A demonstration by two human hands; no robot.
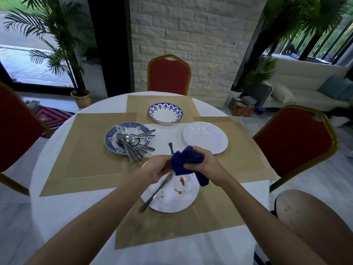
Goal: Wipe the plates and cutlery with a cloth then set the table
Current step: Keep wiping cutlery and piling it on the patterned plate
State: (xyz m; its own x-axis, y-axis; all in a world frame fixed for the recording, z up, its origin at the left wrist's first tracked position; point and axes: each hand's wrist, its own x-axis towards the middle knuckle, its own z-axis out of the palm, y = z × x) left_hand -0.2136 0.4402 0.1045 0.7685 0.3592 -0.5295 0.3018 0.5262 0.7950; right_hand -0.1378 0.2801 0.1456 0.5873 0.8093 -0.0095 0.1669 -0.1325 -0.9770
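My left hand (159,170) grips a table knife (157,191) near its middle, its handle slanting down over a white plate (177,199) smeared with red sauce. My right hand (202,161) grips a dark blue cloth (188,159) bunched around the knife's blade, whose tip pokes out above the cloth. A blue patterned plate (112,135) on the left carries a pile of cutlery (133,144). Beyond lie a clean white plate (206,137) and a blue-rimmed bowl plate (165,112).
Tan placemats (86,150) cover the round white-clothed table (57,217). Red chairs stand at the far side (169,75), the left (17,131) and the right (294,140). My bare knee (315,226) is at the lower right.
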